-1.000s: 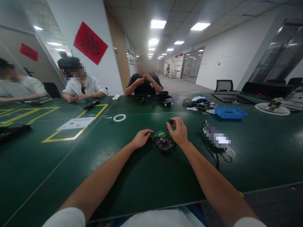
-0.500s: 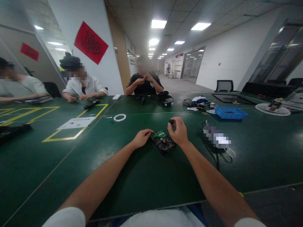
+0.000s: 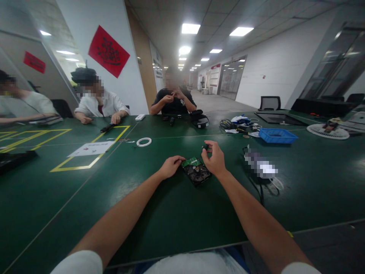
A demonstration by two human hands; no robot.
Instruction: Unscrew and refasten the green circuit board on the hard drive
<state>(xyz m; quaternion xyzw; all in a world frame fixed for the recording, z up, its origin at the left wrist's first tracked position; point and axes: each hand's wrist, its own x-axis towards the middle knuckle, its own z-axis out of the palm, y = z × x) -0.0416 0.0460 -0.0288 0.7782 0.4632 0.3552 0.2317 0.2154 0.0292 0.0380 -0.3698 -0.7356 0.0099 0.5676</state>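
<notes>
A black hard drive [image 3: 197,173] with a green circuit board at its far end lies on the dark green table [image 3: 159,213] in front of me. My left hand [image 3: 170,166] rests closed against the drive's left far corner, fingers curled onto its edge. My right hand [image 3: 215,158] hovers just right of the drive, fingers pinched on a small dark part [image 3: 204,146] held above the drive's far end.
A white ring [image 3: 144,142], a paper sheet [image 3: 91,148] inside yellow tape lines, a blue tray [image 3: 278,136], a blurred white and black device with cable [image 3: 261,167] and cables lie around. Three people sit at the far and left sides.
My right hand has turned slightly and closed its fingers tighter on the small dark part. The seated person at the left has reached a hand to a black object on the table.
</notes>
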